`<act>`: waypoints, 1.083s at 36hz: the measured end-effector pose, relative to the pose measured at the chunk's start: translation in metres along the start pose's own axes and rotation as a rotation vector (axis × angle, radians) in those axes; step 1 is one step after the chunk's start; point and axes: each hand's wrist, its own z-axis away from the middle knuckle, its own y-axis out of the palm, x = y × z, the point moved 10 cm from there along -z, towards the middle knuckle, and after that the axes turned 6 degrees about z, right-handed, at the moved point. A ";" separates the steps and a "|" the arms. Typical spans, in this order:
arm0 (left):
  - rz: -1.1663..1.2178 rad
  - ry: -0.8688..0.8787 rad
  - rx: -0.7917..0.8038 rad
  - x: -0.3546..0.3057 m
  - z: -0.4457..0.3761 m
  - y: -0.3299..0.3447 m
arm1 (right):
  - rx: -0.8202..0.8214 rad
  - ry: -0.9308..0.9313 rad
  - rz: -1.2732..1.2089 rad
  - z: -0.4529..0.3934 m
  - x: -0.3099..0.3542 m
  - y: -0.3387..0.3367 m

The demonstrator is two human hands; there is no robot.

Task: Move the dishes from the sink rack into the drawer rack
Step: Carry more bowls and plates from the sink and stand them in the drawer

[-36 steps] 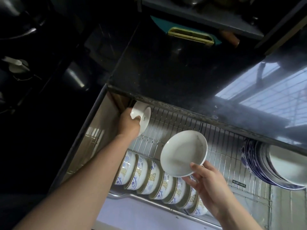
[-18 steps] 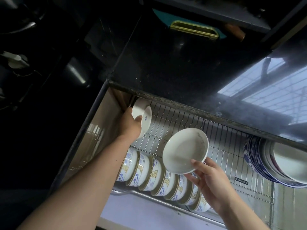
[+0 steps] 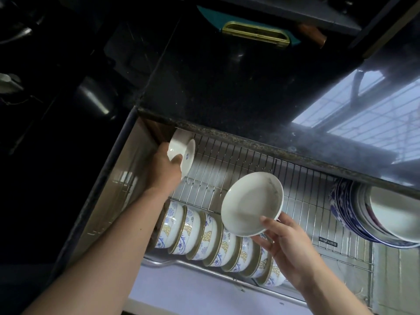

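Plate [image 3: 251, 204] above R grip [image 3: 287, 243], seemingly pinched

Two bare forearms are showing from the lower edge, with no sleeves reaching into view. The left hand [image 3: 164, 169] and the right hand [image 3: 288, 244] are wearing no gloves (no rings, watch or wristbands are showing on either).
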 end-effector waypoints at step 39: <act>-0.128 -0.057 0.033 -0.003 -0.013 0.029 | 0.025 -0.006 -0.005 -0.001 -0.006 -0.009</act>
